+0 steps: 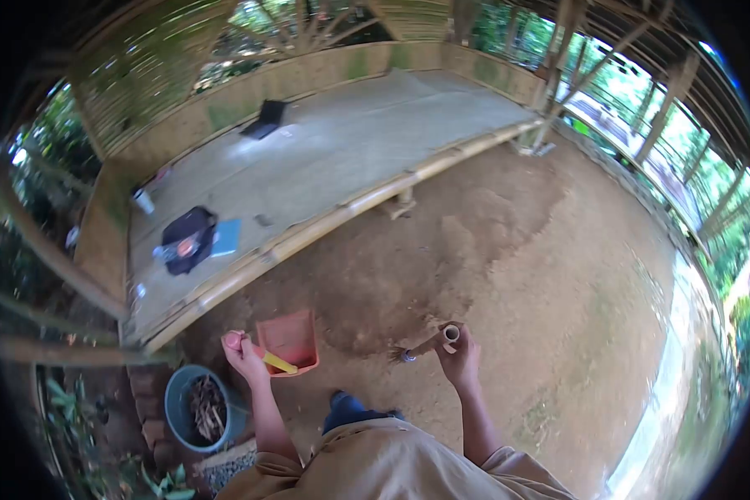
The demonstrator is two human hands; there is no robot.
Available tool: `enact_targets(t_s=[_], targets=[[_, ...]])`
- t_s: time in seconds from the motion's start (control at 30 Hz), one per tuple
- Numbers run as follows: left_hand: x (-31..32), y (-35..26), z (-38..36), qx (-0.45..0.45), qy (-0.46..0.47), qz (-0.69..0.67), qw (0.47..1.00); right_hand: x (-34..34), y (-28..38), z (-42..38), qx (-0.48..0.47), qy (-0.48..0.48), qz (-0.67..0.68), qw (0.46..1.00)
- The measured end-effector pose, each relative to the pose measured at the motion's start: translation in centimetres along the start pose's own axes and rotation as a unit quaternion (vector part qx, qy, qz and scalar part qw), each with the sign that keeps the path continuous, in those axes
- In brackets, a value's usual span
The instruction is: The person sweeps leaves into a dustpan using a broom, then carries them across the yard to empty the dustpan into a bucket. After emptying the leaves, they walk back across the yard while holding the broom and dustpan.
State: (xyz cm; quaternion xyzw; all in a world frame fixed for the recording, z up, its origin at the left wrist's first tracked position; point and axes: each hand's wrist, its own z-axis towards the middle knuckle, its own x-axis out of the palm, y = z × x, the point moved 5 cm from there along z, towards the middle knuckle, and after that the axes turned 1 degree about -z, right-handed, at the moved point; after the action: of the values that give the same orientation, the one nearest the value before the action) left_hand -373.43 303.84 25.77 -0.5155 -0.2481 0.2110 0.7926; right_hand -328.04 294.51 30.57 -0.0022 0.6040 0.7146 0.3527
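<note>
My left hand [245, 358] is closed round the pink-topped end of a yellow handle [278, 361], which leads down to a red-orange dustpan [290, 340]. The pan hangs beside the hand, its open side facing up. In my right hand [458, 358] is the upper end of a broom handle [451, 333], a pale hollow tube seen nearly end-on. Low and left of that hand, the broom's brown bristles [398, 355] point left over the dirt floor.
A blue-grey bucket [175, 410] of dry leaves or sticks stands at lower left beside bricks. Ahead is a raised bamboo-edged platform [350, 150], bearing a dark bag [190, 237], a blue book [226, 237], a bottle [143, 201] and a laptop [266, 119]. Posts stand at right.
</note>
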Motion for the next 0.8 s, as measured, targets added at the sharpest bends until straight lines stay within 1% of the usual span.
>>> enact_targets(t_s=[0.1,0.2,0.23,0.33,0.37,0.4,0.47,0.5,0.57,0.6,0.73,0.8], targets=[[9.7,0.8,-3.6,-0.057,0.072,-0.037,0.995,-7.0,-3.4,0.6,0.028,-0.072,-0.029,0.997],[20.0,1.2,-7.3,-0.023,0.236,0.011,0.971,-14.3,-5.8,0.1,0.058,-0.167,-0.049,0.983],[23.8,0.7,-8.9,-0.016,0.272,0.010,0.962,-16.6,-6.8,-0.1,0.065,-0.198,-0.049,0.977],[34.3,-1.9,-14.7,-0.112,0.400,0.022,0.910,-23.1,-9.6,-0.3,0.093,-0.273,-0.055,0.956],[37.5,-1.0,-16.7,-0.110,0.428,-0.007,0.897,-25.2,-10.1,-0.3,0.110,-0.289,-0.061,0.949],[40.7,-0.8,-18.6,-0.102,0.474,0.002,0.875,-27.1,-10.8,-0.3,0.127,-0.307,-0.064,0.941],[47.1,-0.6,-22.5,-0.081,0.559,0.019,0.825,-30.5,-11.7,0.2,0.127,-0.342,-0.053,0.930],[50.1,-1.1,-24.4,-0.069,0.572,0.006,0.817,-32.3,-12.3,0.5,0.125,-0.361,-0.050,0.923],[53.3,-0.2,-26.1,-0.042,0.576,0.010,0.817,-34.2,-12.8,0.9,0.139,-0.369,-0.083,0.915],[56.3,0.0,-28.2,-0.029,0.586,0.006,0.810,-36.0,-13.4,1.1,0.151,-0.382,-0.105,0.906],[66.5,-2.2,-36.2,-0.025,0.661,-0.045,0.748,-42.8,-15.9,1.5,0.211,-0.441,-0.124,0.863],[70.9,-3.1,-39.9,-0.008,0.690,-0.028,0.724,-45.9,-17.8,1.1,0.235,-0.465,-0.120,0.845]])
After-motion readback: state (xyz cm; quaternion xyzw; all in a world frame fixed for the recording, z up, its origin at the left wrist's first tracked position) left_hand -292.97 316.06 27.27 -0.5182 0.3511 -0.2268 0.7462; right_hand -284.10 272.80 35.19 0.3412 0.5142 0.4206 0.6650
